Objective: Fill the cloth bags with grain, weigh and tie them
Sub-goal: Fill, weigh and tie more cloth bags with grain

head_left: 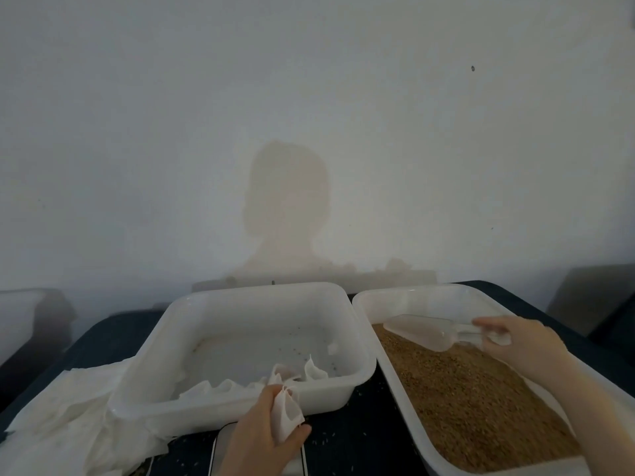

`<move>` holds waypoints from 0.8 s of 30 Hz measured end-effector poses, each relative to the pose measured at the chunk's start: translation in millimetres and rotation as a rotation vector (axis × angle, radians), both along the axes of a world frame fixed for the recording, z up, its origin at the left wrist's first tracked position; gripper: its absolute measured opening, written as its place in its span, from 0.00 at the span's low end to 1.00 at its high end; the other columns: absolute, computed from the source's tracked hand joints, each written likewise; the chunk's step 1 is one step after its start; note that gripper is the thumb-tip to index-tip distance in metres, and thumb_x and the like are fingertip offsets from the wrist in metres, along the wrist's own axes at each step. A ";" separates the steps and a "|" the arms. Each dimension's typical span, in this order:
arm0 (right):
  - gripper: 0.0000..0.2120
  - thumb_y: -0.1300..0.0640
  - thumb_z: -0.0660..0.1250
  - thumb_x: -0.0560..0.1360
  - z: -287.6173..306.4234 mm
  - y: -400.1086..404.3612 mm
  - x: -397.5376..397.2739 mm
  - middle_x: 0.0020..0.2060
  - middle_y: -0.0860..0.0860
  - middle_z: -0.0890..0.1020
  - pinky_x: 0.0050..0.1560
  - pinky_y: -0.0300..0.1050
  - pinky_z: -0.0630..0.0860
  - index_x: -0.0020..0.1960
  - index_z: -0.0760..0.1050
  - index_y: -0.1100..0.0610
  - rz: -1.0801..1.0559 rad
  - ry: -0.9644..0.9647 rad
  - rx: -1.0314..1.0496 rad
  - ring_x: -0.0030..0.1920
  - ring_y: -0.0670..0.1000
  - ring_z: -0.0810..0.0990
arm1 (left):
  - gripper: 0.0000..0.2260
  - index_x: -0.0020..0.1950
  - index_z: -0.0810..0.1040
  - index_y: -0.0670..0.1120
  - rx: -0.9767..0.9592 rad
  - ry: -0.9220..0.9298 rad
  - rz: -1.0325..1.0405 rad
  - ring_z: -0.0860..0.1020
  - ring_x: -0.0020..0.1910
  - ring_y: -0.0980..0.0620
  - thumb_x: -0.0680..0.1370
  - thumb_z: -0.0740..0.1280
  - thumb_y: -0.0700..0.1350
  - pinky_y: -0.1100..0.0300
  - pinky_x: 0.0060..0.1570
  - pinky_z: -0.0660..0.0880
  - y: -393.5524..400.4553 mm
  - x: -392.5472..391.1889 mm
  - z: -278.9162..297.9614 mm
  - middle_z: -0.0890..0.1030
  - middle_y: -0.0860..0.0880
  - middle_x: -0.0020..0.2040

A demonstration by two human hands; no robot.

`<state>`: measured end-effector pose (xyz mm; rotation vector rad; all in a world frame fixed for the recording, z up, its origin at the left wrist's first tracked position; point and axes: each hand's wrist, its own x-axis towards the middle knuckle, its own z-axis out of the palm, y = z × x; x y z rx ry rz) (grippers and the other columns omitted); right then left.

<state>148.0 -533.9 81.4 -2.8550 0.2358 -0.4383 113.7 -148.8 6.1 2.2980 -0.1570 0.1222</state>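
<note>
Plain white wall behind a dark table (347,438) with two white tubs. Left hand (261,438) pinches an empty cloth bag (287,415) at the near rim of the emptier tub (240,338), probably ready for filling. Right hand (515,341) is curled around a clear scoop (426,331) just over the grain (474,400) in the right tub (371,304).

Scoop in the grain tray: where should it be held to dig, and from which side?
Grip the scoop by its narrow handle at the right end, coming from the right as the right hand does. Its open mouth points left over the grain, so the bowl stays free.
</note>
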 end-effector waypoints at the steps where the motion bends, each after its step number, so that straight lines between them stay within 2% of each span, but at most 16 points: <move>1: 0.15 0.46 0.64 0.77 -3.2 -3.9 2.0 0.49 0.37 0.79 0.47 0.39 0.72 0.63 0.73 0.38 -0.048 0.049 -0.081 0.35 0.36 0.73 | 0.21 0.53 0.61 0.61 0.010 0.004 -0.007 0.72 0.43 0.68 0.71 0.72 0.54 0.79 0.41 0.67 -0.6 2.4 1.4 0.71 0.63 0.48; 3: 0.17 0.43 0.61 0.78 -9.7 -7.8 7.8 0.58 0.35 0.78 0.60 0.42 0.71 0.66 0.70 0.36 -0.098 0.141 -0.237 0.51 0.38 0.78 | 0.22 0.55 0.60 0.59 0.044 0.028 -0.029 0.69 0.43 0.69 0.72 0.71 0.53 0.80 0.41 0.65 -2.5 5.4 3.3 0.68 0.64 0.48; 4: 0.18 0.42 0.61 0.77 -12.9 -8.0 11.3 0.59 0.34 0.77 0.61 0.41 0.70 0.67 0.69 0.36 -0.104 0.168 -0.282 0.56 0.39 0.77 | 0.22 0.55 0.59 0.58 0.060 0.040 -0.032 0.69 0.42 0.69 0.72 0.71 0.53 0.80 0.40 0.64 -3.9 5.9 3.8 0.68 0.63 0.48; 5: 0.18 0.41 0.61 0.77 -16.4 -7.0 15.4 0.59 0.33 0.77 0.60 0.40 0.70 0.66 0.69 0.36 -0.100 0.184 -0.301 0.57 0.39 0.76 | 0.21 0.54 0.60 0.59 0.071 0.037 -0.025 0.70 0.40 0.67 0.72 0.71 0.53 0.79 0.40 0.65 -5.3 5.6 4.0 0.70 0.62 0.47; 7: 0.15 0.41 0.63 0.76 -24.4 -2.5 22.6 0.50 0.33 0.78 0.56 0.37 0.70 0.63 0.72 0.36 -0.085 0.205 -0.316 0.50 0.38 0.76 | 0.20 0.52 0.62 0.61 0.058 0.011 -0.006 0.74 0.38 0.65 0.70 0.73 0.52 0.77 0.39 0.68 -7.2 3.3 1.6 0.74 0.59 0.43; 9: 0.11 0.42 0.64 0.76 -32.4 4.7 28.1 0.40 0.36 0.76 0.56 0.38 0.67 0.58 0.75 0.37 -0.088 0.234 -0.324 0.43 0.39 0.74 | 0.20 0.53 0.64 0.58 0.020 0.002 -0.026 0.75 0.40 0.65 0.70 0.73 0.50 0.76 0.39 0.68 -8.1 1.9 -1.6 0.74 0.60 0.44; 11: 0.10 0.46 0.65 0.76 -40.4 10.5 34.1 0.43 0.37 0.78 0.59 0.40 0.65 0.57 0.76 0.38 -0.073 0.231 -0.305 0.45 0.40 0.75 | 0.20 0.55 0.64 0.57 0.021 -0.006 -0.043 0.73 0.42 0.67 0.71 0.72 0.49 0.77 0.40 0.67 -8.2 1.7 -1.2 0.71 0.64 0.46; 14: 0.10 0.48 0.66 0.76 -48.3 16.5 40.8 0.51 0.38 0.81 0.60 0.42 0.64 0.57 0.76 0.39 -0.031 0.210 -0.289 0.51 0.40 0.78 | 0.20 0.52 0.61 0.62 0.043 -0.037 -0.021 0.73 0.40 0.67 0.71 0.71 0.51 0.78 0.41 0.67 -5.9 -0.1 0.5 0.71 0.65 0.46; 16: 0.11 0.49 0.66 0.76 -51.5 18.0 45.8 0.51 0.39 0.81 0.60 0.42 0.67 0.58 0.77 0.42 -0.011 0.213 -0.272 0.52 0.41 0.78 | 0.20 0.52 0.62 0.61 0.034 -0.033 -0.027 0.73 0.40 0.69 0.71 0.72 0.50 0.78 0.41 0.67 -5.2 -1.1 -0.4 0.71 0.65 0.46; 19: 0.13 0.49 0.68 0.75 -57.3 14.6 48.5 0.52 0.41 0.82 0.60 0.46 0.74 0.60 0.77 0.42 0.027 0.253 -0.096 0.50 0.43 0.80 | 0.20 0.53 0.62 0.60 0.038 -0.029 -0.012 0.73 0.40 0.67 0.71 0.72 0.49 0.78 0.40 0.67 -5.5 -1.3 -0.9 0.73 0.61 0.44; 22: 0.14 0.52 0.68 0.76 -62.7 6.8 45.8 0.48 0.42 0.82 0.50 0.42 0.79 0.61 0.78 0.46 0.051 0.257 0.103 0.41 0.43 0.79 | 0.20 0.53 0.63 0.61 0.017 -0.026 0.015 0.74 0.38 0.65 0.71 0.73 0.50 0.77 0.39 0.68 -5.9 -2.1 -2.0 0.75 0.59 0.42; 24: 0.13 0.56 0.68 0.76 -63.3 2.1 43.4 0.40 0.42 0.81 0.37 0.35 0.75 0.60 0.79 0.49 0.053 0.220 0.204 0.32 0.43 0.76 | 0.20 0.52 0.63 0.61 0.015 -0.022 0.014 0.74 0.38 0.65 0.71 0.73 0.51 0.77 0.38 0.68 -5.6 -2.4 -3.1 0.75 0.59 0.42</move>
